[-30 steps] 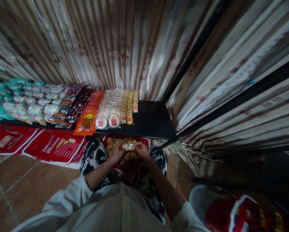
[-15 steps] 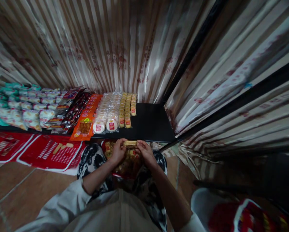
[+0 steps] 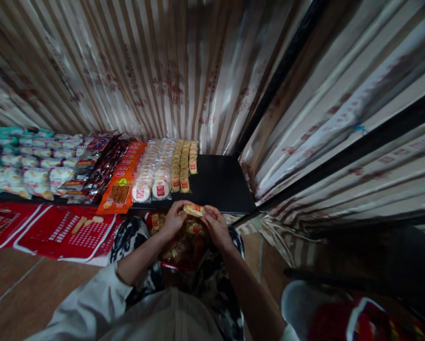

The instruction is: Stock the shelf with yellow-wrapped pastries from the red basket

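Note:
My left hand [image 3: 172, 219] and my right hand [image 3: 216, 225] together pinch a small yellow wrapped snack packet [image 3: 193, 210] by its two ends, just in front of the black shelf [image 3: 219, 182]. Below my hands, on my lap, a red basket [image 3: 170, 265] holds several more yellow packets [image 3: 184, 239]. On the shelf, two rows of the same yellow packets [image 3: 185, 163] lie beside rows of round white cakes [image 3: 152, 173].
Left of the cakes lie orange packs [image 3: 122, 177], dark red packs [image 3: 104, 161] and white-green bags [image 3: 24, 161]. Red baskets [image 3: 56, 229] rest on the tiled floor. Striped plastic sheeting [image 3: 163, 71] covers the walls. A white stool with a red bag [image 3: 343, 317] stands at lower right.
Both hands have risen from the basket on my lap to the shelf's front edge, carrying the yellow packet up between them. The view has shifted slightly.

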A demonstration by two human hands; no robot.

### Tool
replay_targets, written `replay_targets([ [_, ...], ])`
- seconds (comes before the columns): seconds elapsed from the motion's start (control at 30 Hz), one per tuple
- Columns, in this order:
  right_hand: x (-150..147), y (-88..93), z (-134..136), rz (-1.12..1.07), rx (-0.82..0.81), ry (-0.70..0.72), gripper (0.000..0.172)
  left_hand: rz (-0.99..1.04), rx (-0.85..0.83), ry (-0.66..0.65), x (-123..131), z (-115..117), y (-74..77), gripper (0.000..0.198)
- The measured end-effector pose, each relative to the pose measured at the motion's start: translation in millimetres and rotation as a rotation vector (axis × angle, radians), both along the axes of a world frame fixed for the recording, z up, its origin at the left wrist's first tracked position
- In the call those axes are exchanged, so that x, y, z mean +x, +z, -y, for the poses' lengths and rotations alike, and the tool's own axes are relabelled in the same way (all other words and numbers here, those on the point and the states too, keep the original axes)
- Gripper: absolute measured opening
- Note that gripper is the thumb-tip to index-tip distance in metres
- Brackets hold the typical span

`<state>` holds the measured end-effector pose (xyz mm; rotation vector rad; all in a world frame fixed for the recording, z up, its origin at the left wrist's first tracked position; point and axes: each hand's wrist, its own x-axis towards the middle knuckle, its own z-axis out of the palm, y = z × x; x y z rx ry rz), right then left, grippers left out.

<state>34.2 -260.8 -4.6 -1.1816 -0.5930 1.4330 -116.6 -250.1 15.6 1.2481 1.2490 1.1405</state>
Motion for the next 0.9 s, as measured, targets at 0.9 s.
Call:
replay_targets([
  [0.9, 21.8, 1.6, -105.7, 0.507, 0.229, 0.028, 0.03, -0.331, 0.303, 0.106, 52.9, -56.2, 22.5, 0.046],
])
